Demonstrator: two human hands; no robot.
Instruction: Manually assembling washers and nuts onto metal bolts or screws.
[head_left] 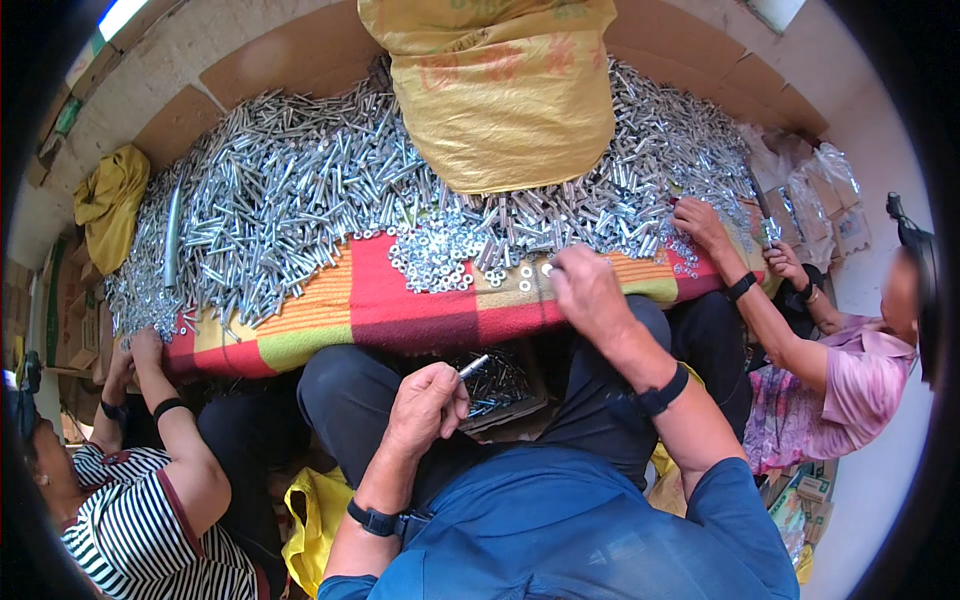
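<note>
My left hand (428, 405) is closed round a short silver bolt (474, 366), whose end sticks out past the thumb and forefinger, above my lap. My right hand (592, 288) is at the near edge of the table, its fingertips drawn together beside a few loose washers (525, 272). Anything pinched there is hidden from view. Just left of it lies a heap of flat silver washers (428, 255) on the checked blanket (395, 290). Behind the washers spreads a large pile of silver bolts and metal sleeves (300, 190).
A big yellow woven sack (505, 110) stands over the pile. Below the table edge is a box of dark metal parts (500, 385). Co-workers sit on both sides: a striped shirt (165, 510) at left, a pink shirt (830, 400) at right, their hands at the pile's edges.
</note>
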